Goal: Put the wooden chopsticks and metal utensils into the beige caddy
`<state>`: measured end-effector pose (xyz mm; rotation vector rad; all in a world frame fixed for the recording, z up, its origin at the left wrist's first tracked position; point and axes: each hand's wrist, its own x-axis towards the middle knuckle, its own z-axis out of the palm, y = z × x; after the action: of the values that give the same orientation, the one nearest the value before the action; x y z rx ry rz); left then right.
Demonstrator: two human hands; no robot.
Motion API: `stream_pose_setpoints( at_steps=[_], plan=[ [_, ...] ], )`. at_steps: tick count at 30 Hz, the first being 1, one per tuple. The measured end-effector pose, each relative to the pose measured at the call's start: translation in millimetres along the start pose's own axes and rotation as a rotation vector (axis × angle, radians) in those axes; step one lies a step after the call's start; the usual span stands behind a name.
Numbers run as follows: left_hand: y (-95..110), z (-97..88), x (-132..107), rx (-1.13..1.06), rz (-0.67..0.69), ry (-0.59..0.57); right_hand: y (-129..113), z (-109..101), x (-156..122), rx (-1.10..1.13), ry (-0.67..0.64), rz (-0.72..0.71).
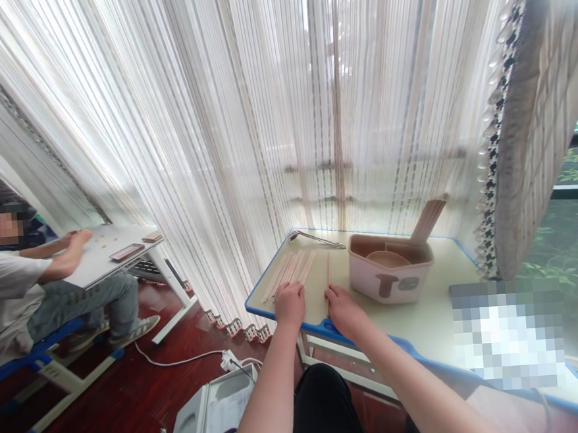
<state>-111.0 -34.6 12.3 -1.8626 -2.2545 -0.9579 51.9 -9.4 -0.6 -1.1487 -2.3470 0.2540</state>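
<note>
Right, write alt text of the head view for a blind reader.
A person's left hand lies over thin pale sticks on a blue-edged table; the right hand is on a single stick. Beside it stands a pinkish container; far left, another person sits at a white table.

Striped sheer curtain [235, 148] along the back, thicker drape [535, 127] at right. Far left: seated co-worker [7, 289] at a white surface [87, 270], shallow tray [126, 252] on it. Red-brown floor [108, 400], white cable [180, 360], grey case [184, 415].
</note>
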Motion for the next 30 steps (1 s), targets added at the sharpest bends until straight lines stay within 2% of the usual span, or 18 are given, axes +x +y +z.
stream_pose_setpoints(
  at_steps=[6,12,19,25,30],
  plan=[
    [-1,1.6,0,0.034,0.040,-0.023,-1,-9,-24,0.064,0.008,-0.043],
    [-2,6.0,-2,0.144,0.048,-0.004,0,-14,-24,0.176,0.023,-0.087],
    [-1,10.2,-3,0.262,0.007,0.074,1,-16,-24,0.320,0.059,-0.055],
    [-1,14.4,-2,0.290,-0.054,0.089,7,-15,-23,0.471,0.108,-0.031],
    [-1,14.0,-4,0.263,-0.044,0.125,10,-19,-23,0.536,0.127,0.006]
  ],
)
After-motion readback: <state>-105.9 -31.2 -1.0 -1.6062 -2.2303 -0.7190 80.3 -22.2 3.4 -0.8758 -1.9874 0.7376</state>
